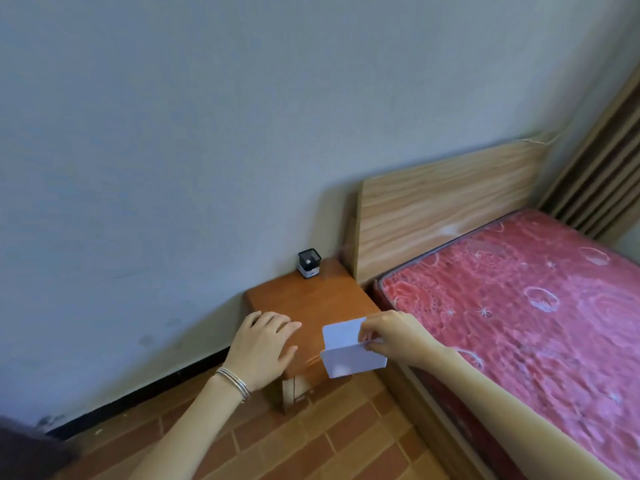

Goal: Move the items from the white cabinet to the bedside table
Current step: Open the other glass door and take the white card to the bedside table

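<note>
The orange-brown wooden bedside table (311, 299) stands against the wall, left of the bed. A small black mesh pen holder (309, 263) with a white base sits at its back edge. My right hand (391, 332) pinches a folded white card (349, 351) above the table's front right corner. My left hand (263, 344) hovers with relaxed fingers over the table's front left part and holds nothing. The white cabinet is out of view.
A bed with a red patterned mattress (519, 306) and a light wooden headboard (446, 202) fills the right side. A grey-white wall (207, 133) runs behind. The floor (311, 452) is brown tile. Wooden slats (606, 174) lean at the far right.
</note>
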`<state>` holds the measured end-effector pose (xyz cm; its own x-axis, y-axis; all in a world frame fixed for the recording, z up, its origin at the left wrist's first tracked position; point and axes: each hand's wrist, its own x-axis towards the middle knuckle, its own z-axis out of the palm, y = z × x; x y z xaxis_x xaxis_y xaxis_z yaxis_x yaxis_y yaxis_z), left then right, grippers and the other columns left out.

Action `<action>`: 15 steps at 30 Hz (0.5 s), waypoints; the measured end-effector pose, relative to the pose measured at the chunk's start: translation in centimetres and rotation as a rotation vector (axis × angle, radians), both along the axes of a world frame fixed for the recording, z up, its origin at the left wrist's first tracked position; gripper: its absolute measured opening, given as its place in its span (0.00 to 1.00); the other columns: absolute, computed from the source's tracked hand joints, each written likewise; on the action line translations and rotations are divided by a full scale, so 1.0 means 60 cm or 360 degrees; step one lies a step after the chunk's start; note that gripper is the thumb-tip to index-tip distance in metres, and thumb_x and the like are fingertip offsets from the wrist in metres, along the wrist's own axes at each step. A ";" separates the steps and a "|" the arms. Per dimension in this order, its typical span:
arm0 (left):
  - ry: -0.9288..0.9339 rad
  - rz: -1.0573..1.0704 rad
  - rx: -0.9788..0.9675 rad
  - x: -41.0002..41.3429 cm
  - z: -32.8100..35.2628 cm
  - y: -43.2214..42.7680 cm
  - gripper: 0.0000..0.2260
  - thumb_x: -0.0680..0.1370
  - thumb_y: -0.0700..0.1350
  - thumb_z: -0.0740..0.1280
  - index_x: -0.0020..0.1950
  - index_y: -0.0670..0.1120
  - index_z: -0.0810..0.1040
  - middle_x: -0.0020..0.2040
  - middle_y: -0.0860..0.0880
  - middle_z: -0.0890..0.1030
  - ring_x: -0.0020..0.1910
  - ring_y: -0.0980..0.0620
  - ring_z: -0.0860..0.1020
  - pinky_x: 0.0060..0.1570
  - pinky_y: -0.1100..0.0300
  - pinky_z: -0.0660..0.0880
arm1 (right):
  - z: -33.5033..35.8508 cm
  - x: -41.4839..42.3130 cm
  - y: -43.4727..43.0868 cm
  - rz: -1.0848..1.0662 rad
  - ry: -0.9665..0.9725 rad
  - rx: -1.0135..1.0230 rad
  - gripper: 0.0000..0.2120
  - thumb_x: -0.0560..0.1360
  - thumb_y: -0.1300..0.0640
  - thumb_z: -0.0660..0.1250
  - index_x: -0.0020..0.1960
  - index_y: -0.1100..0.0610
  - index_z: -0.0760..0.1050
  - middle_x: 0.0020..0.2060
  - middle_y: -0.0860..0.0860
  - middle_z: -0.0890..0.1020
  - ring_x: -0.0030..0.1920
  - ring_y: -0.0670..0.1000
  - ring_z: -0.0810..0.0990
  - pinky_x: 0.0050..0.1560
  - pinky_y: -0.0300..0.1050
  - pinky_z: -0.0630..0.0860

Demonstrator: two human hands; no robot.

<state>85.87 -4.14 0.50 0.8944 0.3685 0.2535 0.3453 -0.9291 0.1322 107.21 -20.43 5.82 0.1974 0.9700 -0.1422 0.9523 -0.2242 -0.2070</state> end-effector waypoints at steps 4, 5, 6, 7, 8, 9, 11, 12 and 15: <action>0.0039 0.0138 -0.0038 0.037 -0.023 0.050 0.17 0.71 0.53 0.60 0.53 0.49 0.81 0.47 0.51 0.82 0.46 0.51 0.80 0.51 0.52 0.75 | -0.015 0.059 0.079 0.0082 0.0024 -0.0020 0.05 0.74 0.56 0.66 0.48 0.51 0.79 0.47 0.45 0.81 0.49 0.46 0.78 0.43 0.43 0.76; 0.0057 0.0167 -0.0050 0.042 -0.030 0.062 0.17 0.71 0.53 0.59 0.53 0.49 0.81 0.47 0.51 0.82 0.46 0.51 0.79 0.51 0.53 0.75 | -0.021 0.070 0.100 0.0110 0.0027 -0.0043 0.05 0.74 0.55 0.66 0.49 0.51 0.79 0.48 0.45 0.81 0.49 0.45 0.78 0.43 0.42 0.76; 0.0071 0.0192 -0.0068 0.050 -0.037 0.077 0.16 0.72 0.52 0.59 0.53 0.49 0.81 0.47 0.51 0.82 0.46 0.51 0.79 0.51 0.52 0.75 | -0.028 0.081 0.122 0.0139 0.0026 -0.0063 0.05 0.74 0.55 0.66 0.49 0.51 0.79 0.48 0.45 0.81 0.50 0.45 0.78 0.44 0.41 0.75; 0.0076 0.0211 -0.0084 0.057 -0.044 0.092 0.16 0.71 0.52 0.61 0.53 0.49 0.81 0.47 0.51 0.82 0.46 0.50 0.79 0.51 0.52 0.75 | -0.033 0.092 0.144 0.0160 0.0025 -0.0080 0.06 0.75 0.54 0.66 0.50 0.51 0.78 0.49 0.45 0.81 0.50 0.45 0.77 0.44 0.41 0.75; 0.0082 0.0228 -0.0098 0.064 -0.052 0.110 0.16 0.71 0.52 0.62 0.53 0.49 0.81 0.47 0.51 0.82 0.46 0.51 0.79 0.51 0.52 0.75 | -0.039 0.102 0.166 0.0175 0.0030 -0.0098 0.06 0.75 0.54 0.66 0.50 0.51 0.78 0.49 0.45 0.81 0.50 0.45 0.77 0.45 0.40 0.74; 0.0088 0.0243 -0.0103 0.072 -0.061 0.128 0.16 0.71 0.52 0.62 0.53 0.49 0.81 0.47 0.51 0.82 0.46 0.51 0.79 0.51 0.53 0.75 | -0.047 0.113 0.188 0.0186 0.0034 -0.0115 0.06 0.75 0.53 0.66 0.51 0.51 0.78 0.49 0.45 0.81 0.50 0.45 0.77 0.45 0.40 0.74; 0.0111 0.0251 -0.0116 0.087 -0.075 0.168 0.15 0.70 0.51 0.63 0.53 0.49 0.81 0.47 0.52 0.81 0.46 0.51 0.79 0.50 0.53 0.75 | -0.064 0.129 0.232 0.0184 0.0049 -0.0144 0.06 0.75 0.53 0.66 0.51 0.52 0.78 0.49 0.45 0.81 0.50 0.46 0.77 0.46 0.40 0.73; 0.0127 0.0252 -0.0132 0.095 -0.081 0.188 0.15 0.70 0.51 0.64 0.53 0.49 0.81 0.47 0.52 0.81 0.46 0.51 0.79 0.50 0.53 0.75 | -0.073 0.135 0.253 0.0179 0.0068 -0.0166 0.07 0.75 0.53 0.66 0.51 0.52 0.78 0.49 0.46 0.80 0.50 0.46 0.77 0.45 0.39 0.73; 0.0140 0.0272 -0.0166 0.120 -0.089 0.246 0.16 0.69 0.52 0.63 0.53 0.49 0.81 0.46 0.52 0.82 0.45 0.51 0.79 0.48 0.54 0.76 | -0.098 0.156 0.321 0.0188 0.0113 -0.0257 0.06 0.75 0.54 0.66 0.50 0.52 0.78 0.49 0.46 0.80 0.50 0.46 0.77 0.44 0.40 0.73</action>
